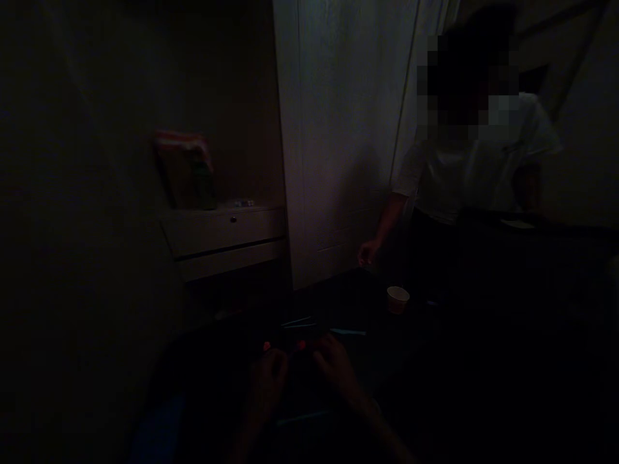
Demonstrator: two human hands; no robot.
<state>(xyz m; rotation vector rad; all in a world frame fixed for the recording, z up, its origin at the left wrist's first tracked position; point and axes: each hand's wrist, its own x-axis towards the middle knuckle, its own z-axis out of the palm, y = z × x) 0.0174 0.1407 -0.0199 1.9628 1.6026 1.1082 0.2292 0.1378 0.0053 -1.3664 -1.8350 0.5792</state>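
Note:
The scene is very dark and fine detail is lost. My left hand is low in the middle, its fingers curled; whatever they hold cannot be made out. A small red piece shows just beyond its fingertips. To its right, my right hand reaches in with bent fingers, and its grip is lost in shadow. Between the two hands sits another small red piece, close to the fingers of both. Beyond the hands lie thin pale sticks and a wider pale strip on the dark surface.
A paper cup stands at the right rear of the surface. Behind it a person in a white shirt stands with one hand held out low. At left is a drawer cabinet with a bag on top.

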